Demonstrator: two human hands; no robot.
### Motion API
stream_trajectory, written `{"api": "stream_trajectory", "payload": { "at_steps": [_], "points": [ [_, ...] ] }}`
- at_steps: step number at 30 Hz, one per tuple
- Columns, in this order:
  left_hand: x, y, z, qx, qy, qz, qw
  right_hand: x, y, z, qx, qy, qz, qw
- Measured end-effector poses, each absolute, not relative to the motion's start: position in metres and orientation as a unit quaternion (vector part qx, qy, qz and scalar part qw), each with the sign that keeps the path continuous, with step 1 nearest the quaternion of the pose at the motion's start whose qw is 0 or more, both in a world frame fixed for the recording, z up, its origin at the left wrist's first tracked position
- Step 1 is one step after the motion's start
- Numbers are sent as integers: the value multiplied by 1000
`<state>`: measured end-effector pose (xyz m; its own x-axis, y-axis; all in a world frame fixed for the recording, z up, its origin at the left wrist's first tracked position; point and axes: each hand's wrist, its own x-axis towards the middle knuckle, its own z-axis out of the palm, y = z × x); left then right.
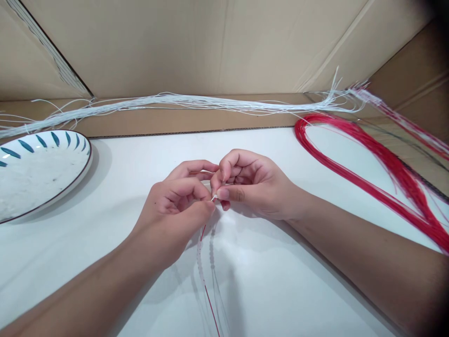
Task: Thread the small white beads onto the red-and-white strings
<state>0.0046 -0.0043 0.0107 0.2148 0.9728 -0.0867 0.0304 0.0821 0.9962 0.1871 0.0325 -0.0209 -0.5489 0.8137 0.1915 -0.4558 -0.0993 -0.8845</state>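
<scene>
Pinches a tiny white piece (215, 197) mid-view in fingertips of left hand (175, 201) and right hand (261, 189), with red thread (212, 309) towards 6 o'clock partly covered by pale beads (199, 257), partly bare (seemingly unfinished, remainder unclear).

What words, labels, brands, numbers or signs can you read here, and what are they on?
None that I can read.
The plate has only leaf-like marks and a dark rim, no lettering.
The cardboard shows creases and seams, no print.
No label shows on the red cord bundle or the white strands.
</scene>
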Motion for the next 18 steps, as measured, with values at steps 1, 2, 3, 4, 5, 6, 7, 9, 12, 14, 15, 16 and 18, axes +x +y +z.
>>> {"api": "stream_trajectory", "payload": {
  "at_steps": [1, 2, 3, 4, 5, 6, 7, 9, 12, 14, 15, 16, 18],
  "points": [
    [5, -4, 11, 537, 469, 414, 567, 187, 32, -21, -176, -504, 721, 442],
    [6, -4, 11, 538, 468, 413, 566, 187, 32, -20, -176, -502, 722, 443],
    [6, -4, 12, 539, 469, 413, 566, 187, 32, -20, -176, -500, 722, 443],
    [7, -4, 12, 539, 470, 413, 564, 187, 32, -19, -177, -499, 723, 443],
    [8, -4, 12, 539, 474, 413, 561, 186, 32, -19, -179, -499, 723, 443],
    [8, -4, 12, 539, 477, 411, 559, 186, 32, -18, -182, -499, 723, 442],
    [9, -4, 12, 540, 480, 409, 557, 186, 32, -18, -185, -499, 722, 442],
    [9, -4, 12, 540, 483, 407, 556, 186, 32, -18, -189, -499, 722, 441],
    [7, -4, 11, 535, 479, 410, 562, 186, 31, -18, -188, -499, 722, 442],
    [6, -4, 11, 535, 477, 410, 564, 186, 32, -19, -185, -499, 722, 442],
    [6, -4, 10, 537, 476, 409, 564, 186, 32, -19, -184, -500, 722, 441],
    [6, -4, 10, 538, 474, 408, 565, 186, 32, -19, -183, -501, 722, 441],
    [7, -3, 10, 540, 471, 408, 566, 187, 32, -19, -180, -502, 722, 441]
  ]
}}
